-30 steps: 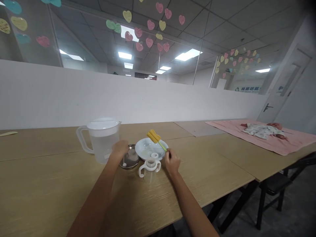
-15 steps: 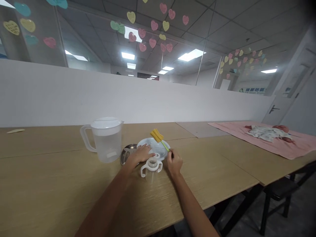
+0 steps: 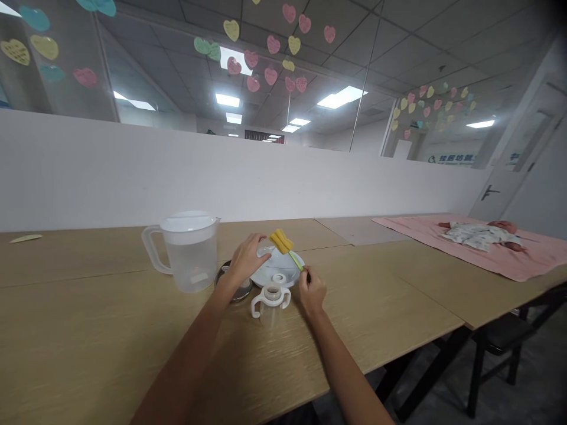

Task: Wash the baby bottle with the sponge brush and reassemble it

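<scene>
Brush (image 3: 283,242) in right hand (image 3: 312,290), perhaps cap (image 3: 266,247) in left (image 3: 246,257)

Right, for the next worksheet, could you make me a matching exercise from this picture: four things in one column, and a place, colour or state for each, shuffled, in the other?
Things
1. sponge brush
2. jug
3. cloth
4. bottle

Descriptions
A. pink, spread on the table
B. uncapped, with two white handles
C. held in the right hand
D. lid on, standing at the left of the picture

Pairs: 1-C, 2-D, 3-A, 4-B
</scene>
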{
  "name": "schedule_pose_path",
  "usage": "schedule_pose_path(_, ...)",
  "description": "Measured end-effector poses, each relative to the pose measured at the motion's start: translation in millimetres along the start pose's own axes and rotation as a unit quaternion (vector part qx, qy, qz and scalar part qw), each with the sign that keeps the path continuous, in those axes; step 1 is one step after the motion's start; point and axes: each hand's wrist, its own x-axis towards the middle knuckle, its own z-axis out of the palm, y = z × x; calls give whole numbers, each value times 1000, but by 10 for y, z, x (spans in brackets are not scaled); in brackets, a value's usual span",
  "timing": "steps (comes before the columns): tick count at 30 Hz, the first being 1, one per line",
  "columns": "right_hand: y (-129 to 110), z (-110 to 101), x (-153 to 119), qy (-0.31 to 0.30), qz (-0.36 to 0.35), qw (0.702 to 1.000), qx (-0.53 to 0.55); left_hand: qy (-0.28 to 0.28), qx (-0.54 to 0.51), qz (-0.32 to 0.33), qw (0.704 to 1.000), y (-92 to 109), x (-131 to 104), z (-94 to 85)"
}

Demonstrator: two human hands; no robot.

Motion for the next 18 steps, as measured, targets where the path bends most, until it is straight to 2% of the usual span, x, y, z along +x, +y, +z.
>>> schedule_pose_path(5,12,-9,-13,10,-38,999,-2,12,-119,-24,993,108,40,-250)
schedule_pose_path(8,21,-16,-22,15,-80,997,1,21,-146,-18,989,191,35,-347)
schedule_pose_path(10,29,-24,-26,22,-113,993,10,10,-131,-20,991,235,21,-342)
schedule_pose_path(13,46,-37,-29,33,-155,987,27,-48,-130,-15,990,274,-2,-243)
schedule_pose_path(15,53,-41,-31,43,-150,987,28,-73,-143,-4,987,277,-2,-171)
schedule_pose_path(18,52,-31,-36,55,-115,992,17,-52,-106,16,993,246,27,-162)
